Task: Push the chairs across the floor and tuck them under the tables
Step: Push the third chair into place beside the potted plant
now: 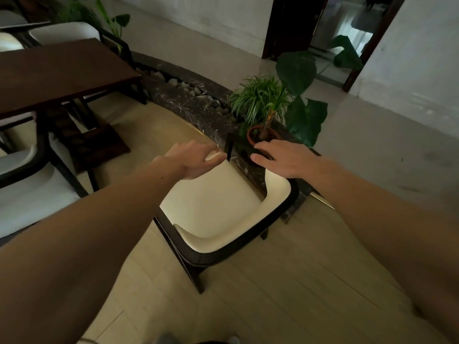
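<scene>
A chair (pixel 213 199) with a cream seat and a dark curved frame stands on the pale wood floor in the middle of the view. Its back is toward me and its front is against a dark marble curb. Both my arms reach out over it. My left hand (pixel 192 158) hovers above the seat's front left corner with its fingers loosely curled, holding nothing that I can see. My right hand (pixel 285 158) hovers palm down over the front right, fingers spread, apart from the chair. The dark wooden table (pixel 62 70) stands to the left.
Another cream chair (pixel 27 184) sits at the table's near side, and one more (pixel 64 32) at its far end. A marble curb (pixel 198 112) with pebbles curves behind the chair and holds a potted plant (pixel 260 108). A doorway (pixel 323 33) opens at the upper right.
</scene>
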A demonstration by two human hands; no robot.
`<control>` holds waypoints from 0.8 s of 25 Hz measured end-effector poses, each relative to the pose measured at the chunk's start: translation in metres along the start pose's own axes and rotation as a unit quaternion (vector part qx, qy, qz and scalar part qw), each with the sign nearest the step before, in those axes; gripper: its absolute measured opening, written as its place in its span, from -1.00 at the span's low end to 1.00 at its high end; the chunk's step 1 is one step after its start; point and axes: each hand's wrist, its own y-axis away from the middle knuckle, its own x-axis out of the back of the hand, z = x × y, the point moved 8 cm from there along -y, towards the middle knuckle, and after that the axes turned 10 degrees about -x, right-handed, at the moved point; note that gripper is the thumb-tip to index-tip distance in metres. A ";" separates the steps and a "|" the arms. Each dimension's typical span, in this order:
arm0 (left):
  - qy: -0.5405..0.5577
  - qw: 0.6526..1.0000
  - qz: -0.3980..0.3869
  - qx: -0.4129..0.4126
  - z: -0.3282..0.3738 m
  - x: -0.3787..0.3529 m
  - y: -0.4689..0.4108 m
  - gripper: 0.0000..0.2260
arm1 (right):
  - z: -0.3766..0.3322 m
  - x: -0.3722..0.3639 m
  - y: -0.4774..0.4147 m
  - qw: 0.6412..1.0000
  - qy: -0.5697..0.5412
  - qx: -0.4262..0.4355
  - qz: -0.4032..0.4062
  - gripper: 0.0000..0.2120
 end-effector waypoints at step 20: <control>0.071 0.992 -0.059 0.090 -0.012 -0.133 -0.102 -0.43 | 0.101 -0.099 -0.088 0.995 0.081 0.040 -0.038 -0.30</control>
